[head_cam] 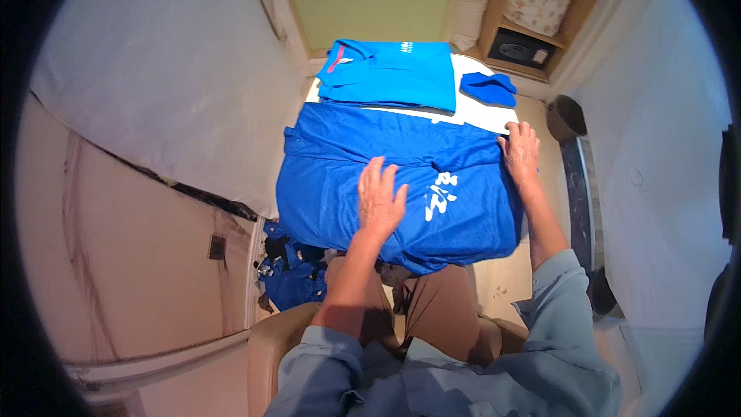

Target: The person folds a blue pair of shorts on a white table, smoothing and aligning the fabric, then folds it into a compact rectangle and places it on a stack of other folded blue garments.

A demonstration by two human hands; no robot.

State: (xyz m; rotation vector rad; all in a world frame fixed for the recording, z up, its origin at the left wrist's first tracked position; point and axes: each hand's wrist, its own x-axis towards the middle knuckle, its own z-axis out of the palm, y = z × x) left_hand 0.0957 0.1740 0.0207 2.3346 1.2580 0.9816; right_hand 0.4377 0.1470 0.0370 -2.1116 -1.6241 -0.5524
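Observation:
A royal-blue garment [324, 185] with white printed characters is spread over the table before me, drooping past its front edge. My left hand [381, 200] lies on or just above the middle of the cloth, fingers spread, to the left of the print. At the cloth's far right corner is my right hand [521, 150], with thumb and fingers apart; no cloth shows pinched between them. Beyond the garment a folded lighter-blue shirt [393, 78] lies with its collar to the left. A small bunched blue cloth [489, 89] sits to the right of that shirt.
The white tabletop [492, 119] shows around the cloths. Several blue fabric pieces [295, 278] lie on the floor at the left. A dark bin [567, 117] stands to the right of the table. Behind, a wooden shelf unit holds a black safe [521, 52].

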